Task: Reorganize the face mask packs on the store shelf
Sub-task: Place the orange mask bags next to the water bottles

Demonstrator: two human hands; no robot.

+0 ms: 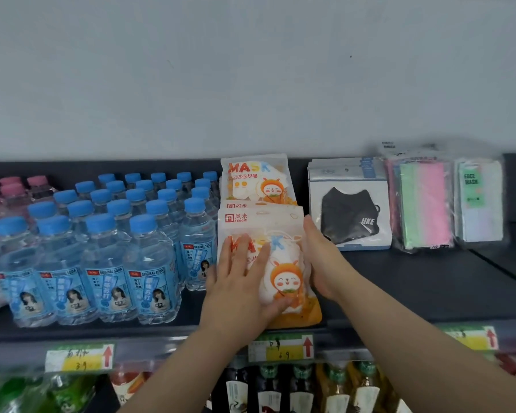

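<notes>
Front orange mask pack (283, 281) lies on dark shelf (399, 287), just right of blue-capped bottles (108, 251), second orange pack (258, 181) behind it. Left hand (236, 290) presses flat on top, grip open, fingers straight. Right hand (319, 257) flat against pack's right edge, grip open too.

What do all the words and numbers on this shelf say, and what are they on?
"MASK": front orange mask pack, partly under left hand.
"风米 FENGMI": same pack's top.
"MASK": rear orange mask pack.
"UKE": black mask pack.
"FACE MASK": white mask pack.
"ORIGINAL SODA": blue-capped bottles.
Price tags: handwriting blurred, perhaps "39" and "69".
Other print too small.
</notes>
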